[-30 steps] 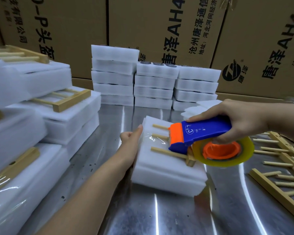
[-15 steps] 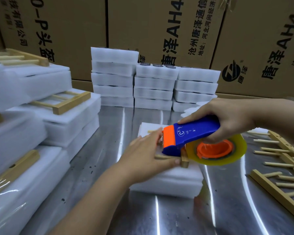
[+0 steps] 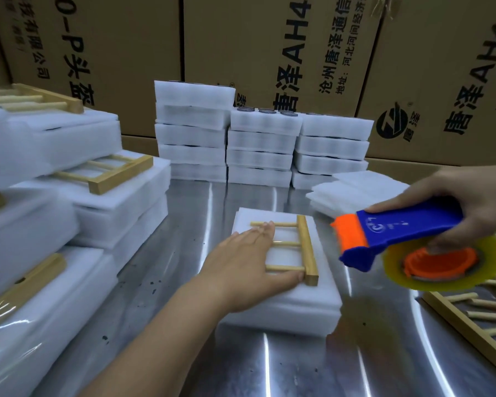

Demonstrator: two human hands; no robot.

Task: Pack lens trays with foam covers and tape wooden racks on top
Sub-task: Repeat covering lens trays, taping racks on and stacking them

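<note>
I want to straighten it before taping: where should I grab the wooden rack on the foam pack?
Pinch its thick rail from the right: it stands proud and bare, while the left hand lies flat over the thin dowels.

The foam pack [image 3: 284, 305] is matt white; the rack [image 3: 307, 247] on it is smooth pale wood. Beneath it the table [image 3: 298, 368] is glossy steel. Right of it, the dispenser [image 3: 398, 227] is shiny plastic; behind, matt cardboard boxes [image 3: 269, 53].
</note>
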